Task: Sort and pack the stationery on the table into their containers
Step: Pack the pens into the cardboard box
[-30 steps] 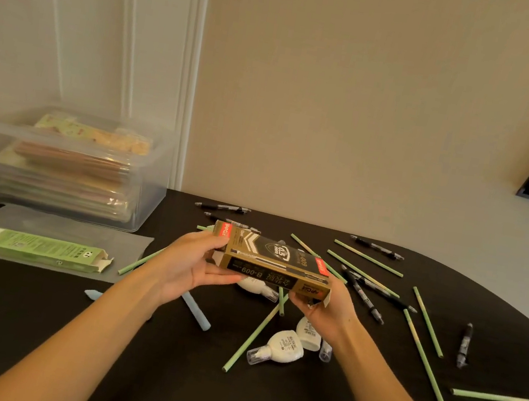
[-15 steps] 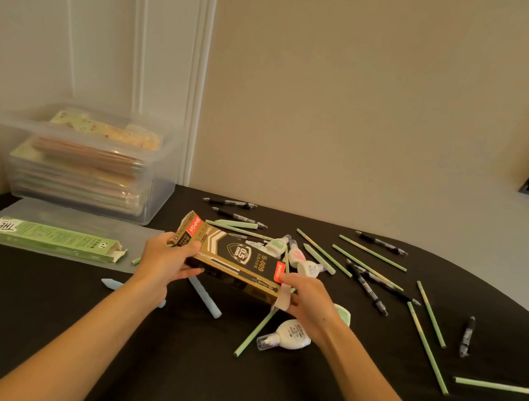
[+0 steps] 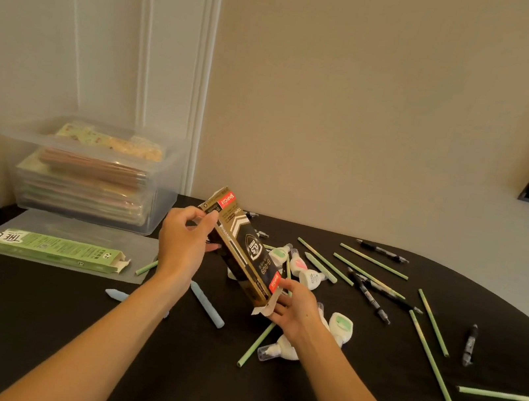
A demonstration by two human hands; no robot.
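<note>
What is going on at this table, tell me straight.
A person is sorting stationery. Both hands hold a black-and-gold pen box, tilted steeply: the left hand grips its upper end, the right hand is at its lower end, where a flap hangs open. Black pens, green sticks and correction tapes lie scattered on the black table. A green box lies open-ended at the left, in front of a clear bin.

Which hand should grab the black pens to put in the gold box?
Probably the right hand. The black pens lie on its side of the table, and it is only at the open flap of the gold box. The left hand grips the box's upper end and can steady it.
</note>
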